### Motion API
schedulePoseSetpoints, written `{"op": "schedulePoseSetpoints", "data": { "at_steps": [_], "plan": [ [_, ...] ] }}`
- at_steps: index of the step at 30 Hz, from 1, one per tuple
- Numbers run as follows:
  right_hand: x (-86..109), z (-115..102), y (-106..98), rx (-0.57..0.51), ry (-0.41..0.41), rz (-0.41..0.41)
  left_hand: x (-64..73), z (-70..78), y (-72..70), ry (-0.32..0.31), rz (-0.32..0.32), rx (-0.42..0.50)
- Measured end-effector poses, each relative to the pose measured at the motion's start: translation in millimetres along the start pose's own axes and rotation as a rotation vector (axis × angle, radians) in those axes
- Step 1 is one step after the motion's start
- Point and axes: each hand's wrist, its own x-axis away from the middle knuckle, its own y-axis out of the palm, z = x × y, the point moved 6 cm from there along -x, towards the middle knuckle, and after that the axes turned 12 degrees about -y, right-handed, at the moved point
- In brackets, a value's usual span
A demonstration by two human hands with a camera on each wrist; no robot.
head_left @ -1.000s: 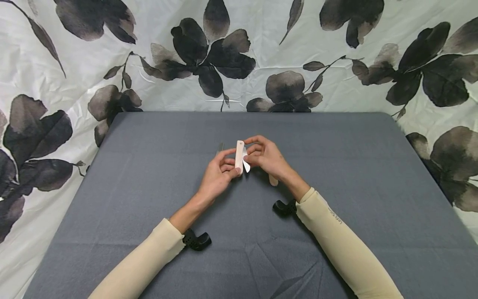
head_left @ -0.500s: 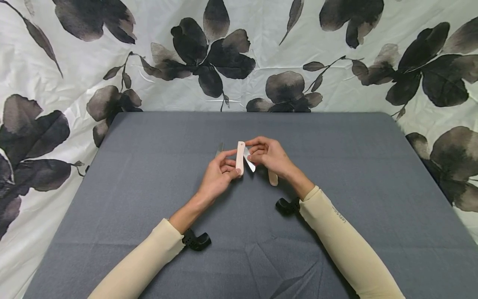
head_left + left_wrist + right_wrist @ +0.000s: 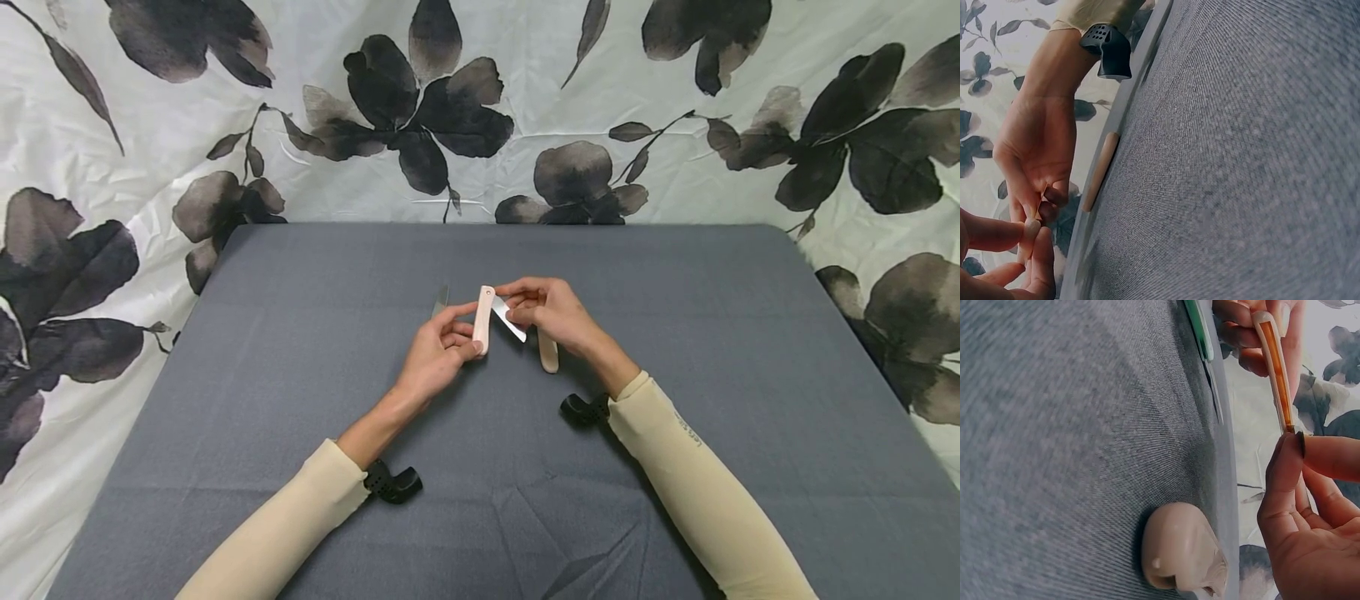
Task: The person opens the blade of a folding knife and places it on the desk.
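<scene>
A folding knife (image 3: 483, 321) with a pale pink handle is raised over the table, its blade (image 3: 510, 321) partly swung out to the right. My left hand (image 3: 437, 354) pinches the handle near its lower end between thumb and fingers. Thumb and fingers of my right hand (image 3: 555, 315) pinch the blade close to the pivot end. In the right wrist view the handle's open slot (image 3: 1277, 369) shows orange inside. Beneath my right hand lies a second pale handle (image 3: 549, 354), partly hidden. Behind my left hand a thin metal blade (image 3: 441, 298) sticks out.
The right wrist view shows a green-handled knife (image 3: 1197, 328) lying on the grey cloth-covered table (image 3: 300, 275). A flower-printed sheet (image 3: 480, 196) hangs beyond the far edge. Black wrist cameras (image 3: 393, 483) sit close over the cloth.
The blade has swung further out from the handle, to the right. My right hand has shifted slightly right and nearer with it. The left hand has barely moved.
</scene>
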Motion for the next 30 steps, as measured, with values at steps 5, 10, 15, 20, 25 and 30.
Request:
{"op": "schedulePoseSetpoints", "data": {
  "at_steps": [5,10,15,20,25,30],
  "plan": [
    [1.3,0.8,0.8,0.0,0.014,0.0,-1.4,-0.5,-0.8,-0.005,0.004,0.003],
    [2.2,0.0,0.6,0.003,0.017,0.004,-1.7,2.5,-1.8,-0.003,0.009,0.002],
    [1.9,0.3,-0.7,0.023,0.022,-0.005,-3.5,2.4,-4.1,-0.005,0.024,0.028],
    [1.5,0.1,-0.9,0.025,0.018,-0.017,-3.7,2.2,-5.1,-0.009,0.031,0.051],
    [2.1,-0.8,-1.6,0.022,0.019,-0.017,-3.2,1.9,-4.3,-0.008,0.028,0.038],
    [3.2,-1.5,-4.2,0.029,0.004,-0.014,-2.8,1.7,-4.4,-0.001,0.023,0.031]
  ]
}}
